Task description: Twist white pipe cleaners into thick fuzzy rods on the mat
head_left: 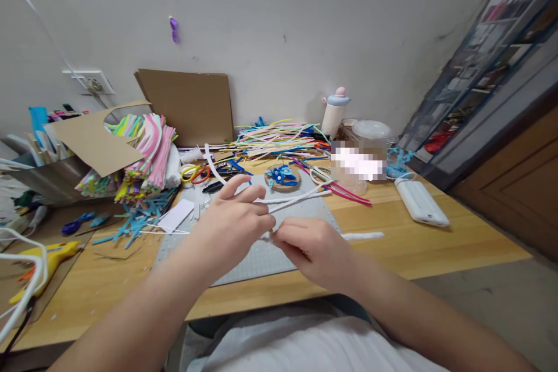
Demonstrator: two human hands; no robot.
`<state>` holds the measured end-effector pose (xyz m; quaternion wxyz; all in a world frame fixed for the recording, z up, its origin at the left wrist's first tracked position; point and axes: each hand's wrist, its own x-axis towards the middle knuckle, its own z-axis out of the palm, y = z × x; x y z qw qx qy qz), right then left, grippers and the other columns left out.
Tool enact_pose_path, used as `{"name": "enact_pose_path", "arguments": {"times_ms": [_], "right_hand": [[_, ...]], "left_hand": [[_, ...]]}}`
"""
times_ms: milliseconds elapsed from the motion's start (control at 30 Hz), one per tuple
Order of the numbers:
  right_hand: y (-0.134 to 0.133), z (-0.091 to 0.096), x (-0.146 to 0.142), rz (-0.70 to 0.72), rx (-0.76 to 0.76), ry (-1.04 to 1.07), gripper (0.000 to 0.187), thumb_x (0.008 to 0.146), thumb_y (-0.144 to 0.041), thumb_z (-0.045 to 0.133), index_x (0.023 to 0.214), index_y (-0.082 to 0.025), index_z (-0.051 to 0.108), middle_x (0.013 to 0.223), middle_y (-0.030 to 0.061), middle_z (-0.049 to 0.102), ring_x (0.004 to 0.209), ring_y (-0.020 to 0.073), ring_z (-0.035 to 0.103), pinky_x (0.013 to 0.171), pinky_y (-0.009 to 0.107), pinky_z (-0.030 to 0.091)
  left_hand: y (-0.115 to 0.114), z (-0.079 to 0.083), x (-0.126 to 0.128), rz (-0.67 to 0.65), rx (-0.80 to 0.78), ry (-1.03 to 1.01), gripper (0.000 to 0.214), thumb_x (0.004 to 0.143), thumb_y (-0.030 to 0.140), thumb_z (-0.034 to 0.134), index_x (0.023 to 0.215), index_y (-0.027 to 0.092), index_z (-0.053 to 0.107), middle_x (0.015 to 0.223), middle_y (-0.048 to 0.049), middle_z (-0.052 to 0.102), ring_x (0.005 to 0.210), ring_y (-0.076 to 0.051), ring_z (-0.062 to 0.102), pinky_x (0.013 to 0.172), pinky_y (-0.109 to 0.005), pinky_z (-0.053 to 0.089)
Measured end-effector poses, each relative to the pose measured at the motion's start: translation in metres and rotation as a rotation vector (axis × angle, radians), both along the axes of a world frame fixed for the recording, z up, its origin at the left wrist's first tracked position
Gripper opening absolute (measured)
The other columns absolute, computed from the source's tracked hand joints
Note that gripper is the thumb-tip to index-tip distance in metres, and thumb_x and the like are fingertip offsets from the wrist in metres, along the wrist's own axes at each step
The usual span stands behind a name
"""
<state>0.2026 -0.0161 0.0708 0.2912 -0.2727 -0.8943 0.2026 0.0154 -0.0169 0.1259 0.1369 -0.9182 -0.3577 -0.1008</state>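
Over a grey cutting mat (pixel 244 273), my left hand (pixel 242 218) pinches with thumb and forefinger while its other fingers are raised and bent. My right hand (pixel 311 241) is closed too, its fingertips meeting the left ones. Between them is a white fuzzy pipe cleaner (pixel 364 236), one end showing past my right hand; most of it is hidden by the hands. Two more white stems (pixel 300 199) extend rightward behind my fingers. A curved white stem (pixel 211 160) rises behind my left hand. Just beyond lies a round piece with blue pipe-cleaner shapes (pixel 282 176).
Coloured pipe cleaners (pixel 279 140) are heaped at the back, with bundles (pixel 150 151) at left. Scissors (pixel 195 174) lie behind the mat. A yellow glue gun (pixel 50 264) is far left. A bottle (pixel 335 113) and a white power bank (pixel 421 202) are at right.
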Motion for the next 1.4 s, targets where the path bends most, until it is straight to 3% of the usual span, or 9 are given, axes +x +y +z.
{"name": "enact_pose_path", "arguments": {"times_ms": [167, 267, 400, 500, 600, 767, 1067, 1233, 1400], "right_hand": [[0.010, -0.008, 0.000, -0.060, -0.540, 0.315, 0.011, 0.081, -0.020, 0.055, 0.072, -0.016, 0.059, 0.064, -0.0008, 0.054, 0.060, 0.0097, 0.046, 0.054, 0.022, 0.034], [0.018, -0.010, 0.002, -0.030, -0.969, 0.531, 0.016, 0.074, -0.030, 0.065, 0.073, -0.015, 0.060, 0.057, -0.0025, 0.053, 0.046, 0.0060, 0.039, 0.041, 0.019, 0.025], [0.023, -0.009, 0.005, 0.142, -1.322, 0.686, 0.017, 0.071, -0.027, 0.070, 0.073, -0.014, 0.059, 0.056, -0.0028, 0.054, 0.038, 0.0018, 0.031, 0.036, 0.016, 0.016], [0.021, -0.008, 0.004, 0.238, -1.431, 0.707, 0.013, 0.072, -0.023, 0.069, 0.075, -0.014, 0.059, 0.058, -0.0021, 0.056, 0.038, 0.0009, 0.032, 0.036, 0.015, 0.016], [0.020, -0.009, 0.003, 0.276, -1.485, 0.731, 0.011, 0.074, -0.021, 0.068, 0.076, -0.014, 0.059, 0.059, -0.0021, 0.055, 0.038, 0.0004, 0.033, 0.036, 0.014, 0.016], [0.020, -0.010, 0.002, 0.309, -1.566, 0.749, 0.010, 0.075, -0.019, 0.066, 0.077, -0.014, 0.058, 0.061, -0.0021, 0.054, 0.039, 0.0002, 0.033, 0.037, 0.014, 0.015], [0.016, -0.013, -0.006, 0.080, -1.238, 0.798, 0.015, 0.075, -0.027, 0.066, 0.073, -0.016, 0.056, 0.057, -0.0045, 0.050, 0.040, 0.0021, 0.030, 0.037, 0.017, 0.015], [0.007, -0.008, -0.009, -0.180, -0.526, 0.538, 0.008, 0.081, -0.023, 0.058, 0.077, -0.016, 0.060, 0.067, 0.0000, 0.056, 0.061, 0.0098, 0.049, 0.056, 0.022, 0.037], [-0.003, -0.002, -0.004, -0.192, 0.022, 0.066, 0.016, 0.084, -0.009, 0.043, 0.076, -0.017, 0.055, 0.072, 0.0017, 0.054, 0.069, 0.0129, 0.048, 0.061, 0.025, 0.033]], "left_hand": [[-0.007, -0.009, 0.002, 0.082, 0.252, -0.235, 0.025, 0.077, 0.005, 0.051, 0.087, 0.026, 0.061, 0.105, -0.0005, 0.064, 0.111, -0.020, 0.050, 0.103, -0.046, 0.020], [-0.016, -0.035, 0.005, 0.116, 0.462, -0.719, 0.020, 0.074, 0.005, 0.054, 0.081, 0.024, 0.058, 0.090, -0.0009, 0.064, 0.093, -0.018, 0.056, 0.091, -0.040, 0.034], [-0.016, -0.071, 0.013, 0.271, 0.108, -1.026, 0.016, 0.079, 0.013, 0.052, 0.094, 0.020, 0.054, 0.097, -0.0059, 0.059, 0.096, -0.020, 0.055, 0.083, -0.036, 0.042], [-0.009, -0.076, 0.016, 0.203, -0.039, -0.880, 0.027, 0.081, 0.022, 0.055, 0.108, 0.025, 0.053, 0.118, -0.0064, 0.056, 0.114, -0.022, 0.047, 0.095, -0.041, 0.034], [-0.004, -0.073, 0.014, 0.202, -0.095, -0.812, 0.010, 0.083, 0.025, 0.055, 0.091, 0.025, 0.060, 0.123, -0.0038, 0.055, 0.116, -0.023, 0.045, 0.097, -0.043, 0.028], [-0.004, -0.080, 0.012, 0.080, -0.319, -0.918, 0.014, 0.088, 0.024, 0.045, 0.084, 0.021, 0.058, 0.086, -0.0028, 0.065, 0.081, -0.015, 0.058, 0.075, -0.029, 0.042], [-0.021, -0.070, 0.011, 0.120, -0.129, -0.732, 0.013, 0.086, 0.015, 0.047, 0.078, 0.018, 0.057, 0.063, 0.0003, 0.056, 0.062, -0.012, 0.046, 0.059, -0.025, 0.035], [-0.031, -0.055, 0.009, 0.111, 0.026, -0.548, 0.013, 0.084, 0.011, 0.047, 0.079, 0.018, 0.057, 0.064, -0.0002, 0.059, 0.061, -0.014, 0.043, 0.056, -0.027, 0.032], [-0.031, -0.029, 0.003, 0.136, 0.172, -0.243, 0.011, 0.084, 0.016, 0.049, 0.082, 0.020, 0.059, 0.066, 0.0009, 0.060, 0.066, -0.017, 0.045, 0.058, -0.031, 0.030]]}}
